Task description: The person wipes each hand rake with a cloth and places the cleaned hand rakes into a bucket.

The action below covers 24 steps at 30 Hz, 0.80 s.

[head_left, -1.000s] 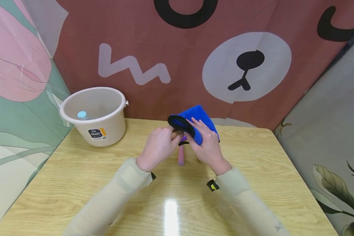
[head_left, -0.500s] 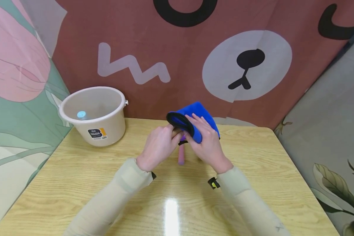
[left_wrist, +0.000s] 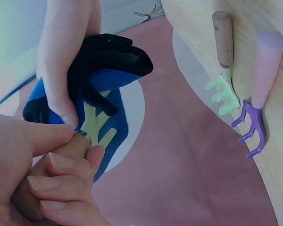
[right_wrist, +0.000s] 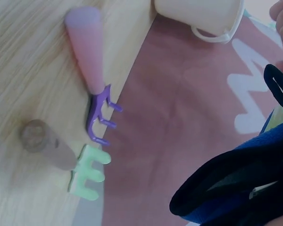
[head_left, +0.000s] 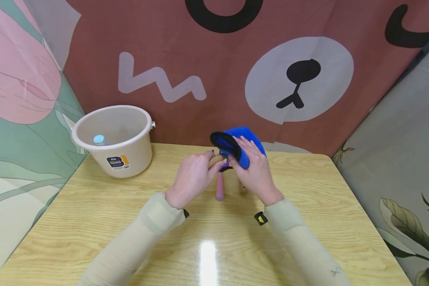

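My left hand point(head_left: 190, 177) grips the wooden handle point(left_wrist: 74, 147) of a small hand rake. Its pale yellow-green tines point(left_wrist: 90, 121) point toward a blue cloth with black edging point(head_left: 246, 132). My right hand point(head_left: 254, 173) holds that cloth, folded over and bunched, against the tine end of the rake. Part of the tines is hidden behind the cloth's black edge. Below the hands, on the table, lie a purple rake with a pink handle point(right_wrist: 87, 54) and a light green rake with a wooden handle point(right_wrist: 90, 173).
A beige bucket point(head_left: 134, 153) stands at the back left of the wooden table point(head_left: 171, 246), with a light blue-capped item point(head_left: 99, 139) inside. Behind the table hangs a printed brown curtain point(head_left: 221, 115), close to the back edge.
The right hand and the cloth have shifted slightly right, away from the left hand, baring more of the wooden handle. The left hand stays nearly in place.
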Each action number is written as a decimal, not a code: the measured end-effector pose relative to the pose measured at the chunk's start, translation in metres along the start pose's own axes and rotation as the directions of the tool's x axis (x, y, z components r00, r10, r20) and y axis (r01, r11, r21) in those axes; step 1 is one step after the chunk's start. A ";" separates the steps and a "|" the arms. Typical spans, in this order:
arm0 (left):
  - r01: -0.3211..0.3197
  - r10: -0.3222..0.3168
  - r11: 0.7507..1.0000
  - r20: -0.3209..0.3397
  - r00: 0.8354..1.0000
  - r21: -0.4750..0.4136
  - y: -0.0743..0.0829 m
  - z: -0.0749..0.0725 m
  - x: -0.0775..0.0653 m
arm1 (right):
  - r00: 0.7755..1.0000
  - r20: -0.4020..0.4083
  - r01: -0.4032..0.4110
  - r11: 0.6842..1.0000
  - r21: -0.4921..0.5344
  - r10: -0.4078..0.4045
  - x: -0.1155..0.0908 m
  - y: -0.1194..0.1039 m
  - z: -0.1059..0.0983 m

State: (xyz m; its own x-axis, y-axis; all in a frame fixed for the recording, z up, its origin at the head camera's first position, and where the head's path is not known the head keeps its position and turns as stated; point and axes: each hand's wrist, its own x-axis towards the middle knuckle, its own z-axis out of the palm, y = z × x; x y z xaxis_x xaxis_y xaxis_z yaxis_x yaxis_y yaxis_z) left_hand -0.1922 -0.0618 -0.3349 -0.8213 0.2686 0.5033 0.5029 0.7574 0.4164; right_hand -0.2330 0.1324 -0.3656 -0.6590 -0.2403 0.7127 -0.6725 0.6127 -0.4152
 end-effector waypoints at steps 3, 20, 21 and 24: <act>0.006 -0.006 1.000 0.010 1.000 0.009 0.000 0.001 0.000 | 0.999 0.003 -0.043 0.999 -0.003 0.043 -0.001 0.006 -0.001; 0.002 -0.003 1.000 0.040 0.999 0.027 0.001 0.001 -0.003 | 0.935 0.003 -0.354 0.930 0.102 0.356 -0.006 0.025 -0.010; 0.002 -0.003 1.000 0.037 0.999 0.031 0.001 0.001 -0.003 | 0.923 0.007 -0.383 0.916 0.120 0.385 -0.006 0.025 -0.011; 0.011 -0.012 0.999 0.035 0.999 0.033 0.001 0.001 -0.003 | 0.879 0.007 -0.471 0.867 0.165 0.477 -0.006 0.026 -0.014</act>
State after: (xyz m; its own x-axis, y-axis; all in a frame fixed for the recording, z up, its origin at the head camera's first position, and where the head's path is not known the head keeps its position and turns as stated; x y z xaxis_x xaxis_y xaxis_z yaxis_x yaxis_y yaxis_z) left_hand -0.1891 -0.0613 -0.3369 -0.8361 0.2802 0.4717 0.4849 0.7795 0.3965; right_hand -0.2420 0.1602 -0.3730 -0.9020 0.0758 0.4250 -0.3279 0.5201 -0.7887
